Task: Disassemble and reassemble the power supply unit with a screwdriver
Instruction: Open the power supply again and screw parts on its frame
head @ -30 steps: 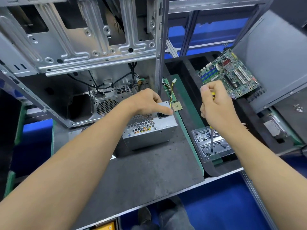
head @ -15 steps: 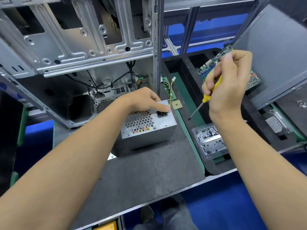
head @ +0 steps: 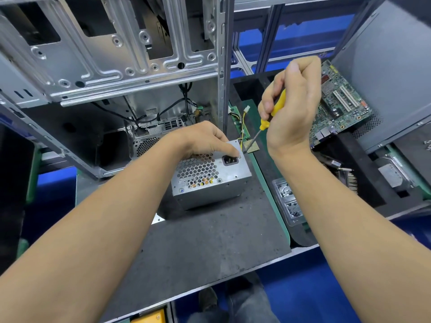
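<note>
From the head camera, the power supply (head: 211, 177) sits on the dark mat (head: 198, 248) of the table, in the middle of the frame. Its face with holes and a plug socket points up. Its long side runs from lower left to upper right.

The left hand (head: 200, 142) rests on the far top edge of the power supply, with a fingertip by a small screw (head: 239, 156) near the socket.

The right hand (head: 292, 108) is curled tight around the yellow screwdriver (head: 265, 123). The screwdriver leans, handle up and to the right, tip down and to the left, near that screw.

An empty metal computer case (head: 112, 66) fills the upper left. A green circuit board (head: 338, 106) lies at the upper right.
</note>
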Action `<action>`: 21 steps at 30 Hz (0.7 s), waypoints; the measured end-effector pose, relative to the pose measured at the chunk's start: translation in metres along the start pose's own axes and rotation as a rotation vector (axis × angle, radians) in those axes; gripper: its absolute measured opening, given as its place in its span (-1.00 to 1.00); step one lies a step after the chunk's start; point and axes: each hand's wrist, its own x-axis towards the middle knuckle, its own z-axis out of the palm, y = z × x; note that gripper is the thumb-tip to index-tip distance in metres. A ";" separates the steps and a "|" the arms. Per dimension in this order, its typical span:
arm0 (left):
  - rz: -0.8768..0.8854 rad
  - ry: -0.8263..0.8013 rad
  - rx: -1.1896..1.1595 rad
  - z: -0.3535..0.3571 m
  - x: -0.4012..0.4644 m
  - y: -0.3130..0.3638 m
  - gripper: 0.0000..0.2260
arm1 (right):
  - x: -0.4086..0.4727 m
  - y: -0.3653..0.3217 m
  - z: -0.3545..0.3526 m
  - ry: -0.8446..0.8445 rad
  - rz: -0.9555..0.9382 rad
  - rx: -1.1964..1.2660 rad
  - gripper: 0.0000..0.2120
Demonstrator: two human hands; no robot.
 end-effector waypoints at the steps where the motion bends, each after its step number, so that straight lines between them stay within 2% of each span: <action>1: 0.000 0.000 0.008 0.000 0.000 0.000 -0.72 | -0.001 0.002 0.000 0.000 0.003 -0.004 -0.80; 11: 0.002 0.022 -0.029 0.002 0.003 -0.002 -0.65 | -0.002 0.007 0.003 0.000 0.006 -0.022 -0.82; 21: -0.008 0.030 -0.036 0.003 0.002 -0.002 -0.67 | -0.006 0.011 0.004 -0.024 0.011 -0.040 -0.83</action>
